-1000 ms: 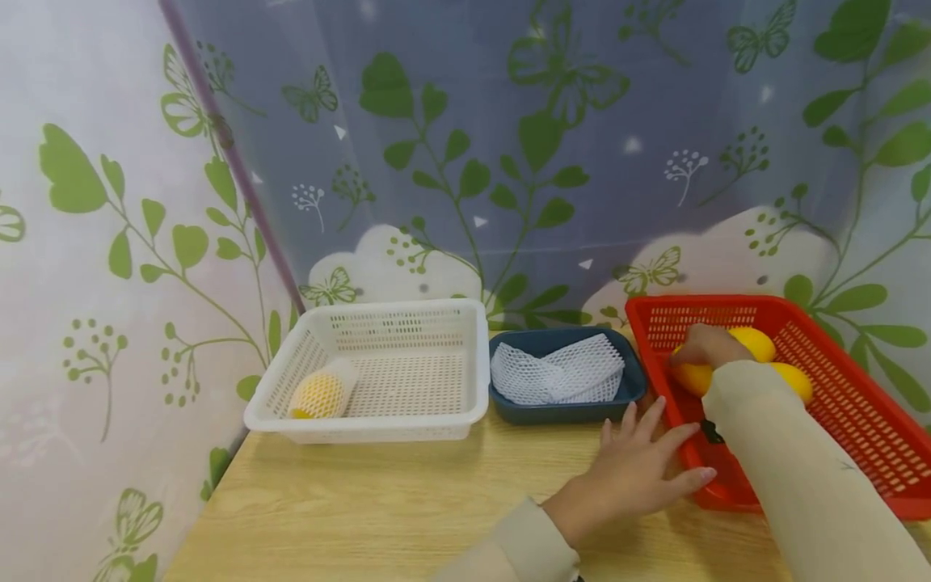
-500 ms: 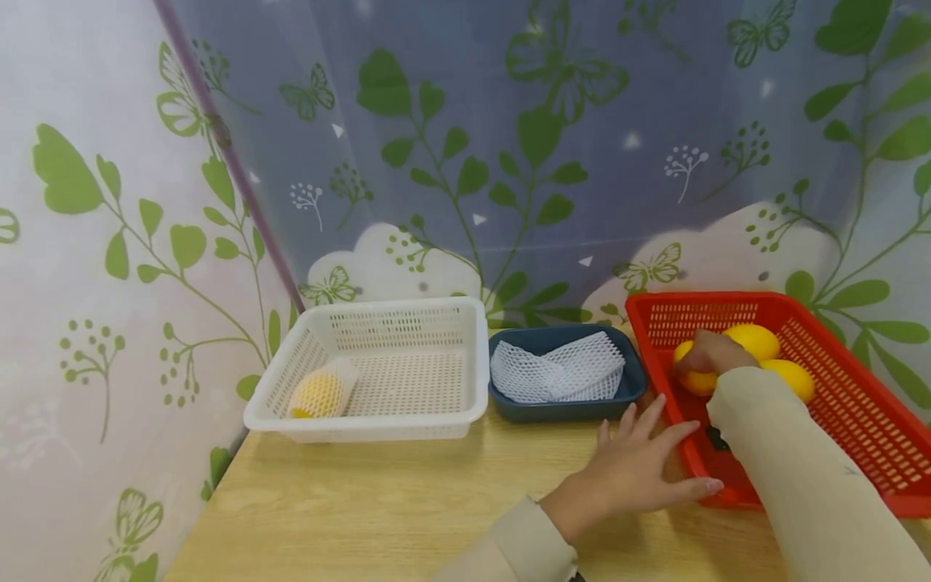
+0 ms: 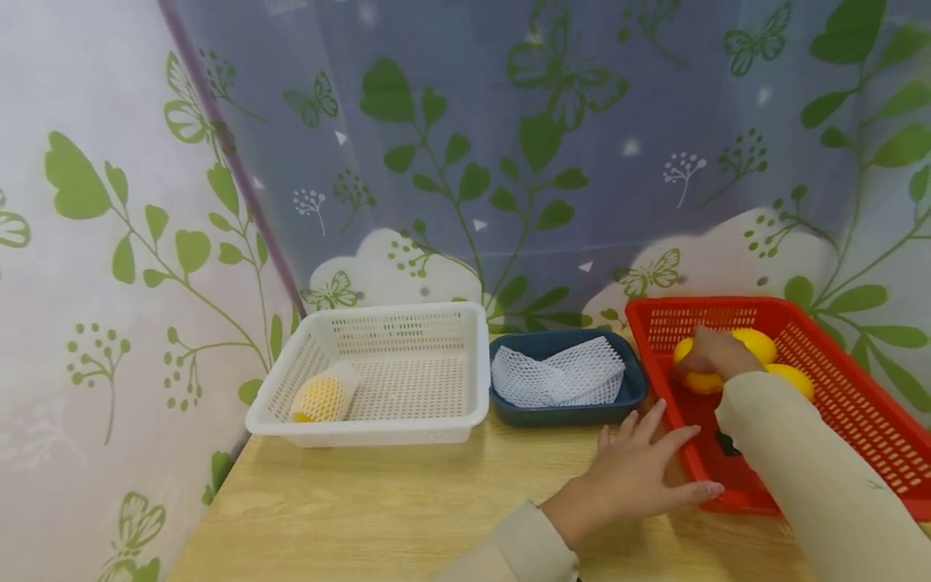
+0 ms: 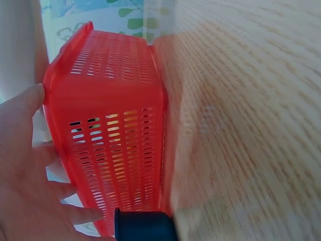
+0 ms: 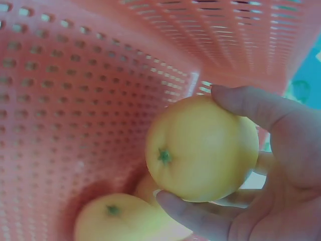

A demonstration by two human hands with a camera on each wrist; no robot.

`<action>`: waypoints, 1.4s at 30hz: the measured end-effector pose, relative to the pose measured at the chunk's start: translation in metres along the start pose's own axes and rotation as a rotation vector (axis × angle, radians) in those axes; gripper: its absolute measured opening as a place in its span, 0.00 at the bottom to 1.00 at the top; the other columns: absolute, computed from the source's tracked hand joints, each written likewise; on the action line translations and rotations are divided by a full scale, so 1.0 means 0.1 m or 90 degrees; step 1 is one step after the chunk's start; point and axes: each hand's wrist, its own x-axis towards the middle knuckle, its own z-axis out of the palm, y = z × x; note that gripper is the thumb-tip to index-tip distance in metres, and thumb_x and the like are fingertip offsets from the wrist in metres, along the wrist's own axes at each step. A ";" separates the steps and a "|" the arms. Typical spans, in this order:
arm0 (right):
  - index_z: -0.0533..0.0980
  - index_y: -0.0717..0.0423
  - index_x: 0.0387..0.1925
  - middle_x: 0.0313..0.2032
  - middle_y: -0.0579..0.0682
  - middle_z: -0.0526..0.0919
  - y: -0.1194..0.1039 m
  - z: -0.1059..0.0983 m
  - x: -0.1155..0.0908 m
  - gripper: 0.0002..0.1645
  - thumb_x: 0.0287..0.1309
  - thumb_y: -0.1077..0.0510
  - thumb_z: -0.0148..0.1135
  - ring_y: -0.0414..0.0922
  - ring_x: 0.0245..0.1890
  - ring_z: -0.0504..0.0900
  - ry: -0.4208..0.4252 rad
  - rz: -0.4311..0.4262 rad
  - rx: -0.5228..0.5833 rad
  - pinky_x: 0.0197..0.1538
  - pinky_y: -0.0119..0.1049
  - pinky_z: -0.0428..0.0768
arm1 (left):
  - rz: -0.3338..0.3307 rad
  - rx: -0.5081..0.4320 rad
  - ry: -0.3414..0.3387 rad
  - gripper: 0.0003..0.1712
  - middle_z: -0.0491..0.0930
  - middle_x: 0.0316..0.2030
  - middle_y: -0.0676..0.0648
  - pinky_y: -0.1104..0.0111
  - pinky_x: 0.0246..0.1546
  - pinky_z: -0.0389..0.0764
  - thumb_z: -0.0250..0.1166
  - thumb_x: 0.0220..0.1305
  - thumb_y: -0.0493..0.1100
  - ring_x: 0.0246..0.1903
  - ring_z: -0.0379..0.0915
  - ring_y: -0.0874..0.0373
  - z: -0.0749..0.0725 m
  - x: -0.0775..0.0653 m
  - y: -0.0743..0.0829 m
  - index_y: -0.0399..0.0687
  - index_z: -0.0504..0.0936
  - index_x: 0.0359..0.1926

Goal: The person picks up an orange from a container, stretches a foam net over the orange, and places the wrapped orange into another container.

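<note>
Inside the red basket [image 3: 701, 311] at the right, my right hand [image 3: 716, 354] grips a round yellow fruit [image 5: 200, 150] with a small green stem end. Thumb and fingers curl round its sides in the right wrist view. Two more yellow fruits lie in the same basket, one at the back [image 3: 758, 343] and one nearer [image 3: 794, 378], partly behind the right arm. My left hand [image 3: 621, 477] is spread at the basket's near left corner. Its fingertips touch the basket rim [image 4: 56, 120] in the left wrist view.
A white basket [image 3: 407, 425] on the left holds a yellow fruit in a foam net [image 3: 320, 400]. Between the two baskets stands a dark blue tray [image 3: 567, 416] with white foam nets [image 3: 556, 378]. All sit on a wooden table [image 3: 378, 501] before a patterned curtain [image 3: 465, 162].
My right hand has shifted slightly to the right inside the red basket, around the same fruit. The left hand stays at the basket rim, almost unmoved.
</note>
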 end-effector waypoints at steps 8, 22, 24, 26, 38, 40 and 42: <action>0.46 0.77 0.68 0.51 0.78 0.65 -0.03 -0.14 -0.08 0.58 0.49 0.50 0.69 0.68 0.45 0.69 0.054 -0.033 -0.019 0.49 0.63 0.74 | 0.022 -0.008 0.001 0.39 0.40 0.76 0.58 0.47 0.64 0.62 0.43 0.63 0.77 0.72 0.48 0.49 -0.01 -0.01 -0.05 0.81 0.50 0.73; 0.47 0.74 0.66 0.51 0.80 0.60 -0.18 -0.22 -0.31 0.55 0.51 0.48 0.66 0.72 0.46 0.64 0.115 -0.068 -0.044 0.51 0.68 0.67 | 0.073 -0.136 0.030 0.37 0.57 0.71 0.56 0.63 0.66 0.64 0.47 0.70 0.67 0.70 0.54 0.59 -0.28 -0.17 -0.42 0.64 0.53 0.75; 0.48 0.72 0.67 0.51 0.79 0.59 -0.22 -0.22 -0.35 0.55 0.51 0.48 0.67 0.71 0.46 0.64 0.133 -0.073 -0.037 0.51 0.68 0.68 | 0.073 -0.201 0.041 0.36 0.60 0.70 0.54 0.65 0.65 0.65 0.49 0.71 0.63 0.68 0.58 0.57 -0.33 -0.20 -0.51 0.59 0.55 0.74; 0.49 0.71 0.66 0.51 0.78 0.58 -0.26 -0.22 -0.41 0.54 0.50 0.48 0.67 0.70 0.45 0.64 0.153 -0.088 -0.023 0.48 0.66 0.70 | 0.056 -0.278 0.053 0.34 0.63 0.69 0.51 0.65 0.63 0.68 0.52 0.72 0.60 0.66 0.63 0.55 -0.38 -0.22 -0.59 0.58 0.57 0.73; 0.56 0.61 0.64 0.54 0.71 0.63 -0.73 0.03 -0.98 0.47 0.47 0.55 0.71 0.64 0.43 0.70 0.281 -0.272 0.062 0.42 0.60 0.77 | 0.004 -0.734 0.113 0.31 0.67 0.64 0.41 0.54 0.54 0.77 0.59 0.71 0.41 0.56 0.73 0.47 -0.67 -0.48 -0.78 0.53 0.59 0.70; 0.57 0.61 0.63 0.55 0.69 0.64 -0.79 0.14 -1.07 0.47 0.46 0.56 0.73 0.62 0.42 0.71 0.307 -0.313 0.083 0.41 0.60 0.78 | 0.010 -0.767 0.122 0.32 0.65 0.65 0.42 0.53 0.53 0.78 0.59 0.70 0.40 0.57 0.73 0.45 -0.71 -0.52 -0.80 0.54 0.59 0.71; 0.58 0.61 0.62 0.55 0.68 0.65 -0.84 0.26 -1.13 0.47 0.44 0.57 0.74 0.61 0.43 0.72 0.337 -0.359 0.107 0.41 0.60 0.79 | 0.014 -0.785 0.124 0.32 0.63 0.67 0.44 0.54 0.53 0.78 0.59 0.70 0.40 0.59 0.71 0.46 -0.75 -0.55 -0.82 0.56 0.58 0.71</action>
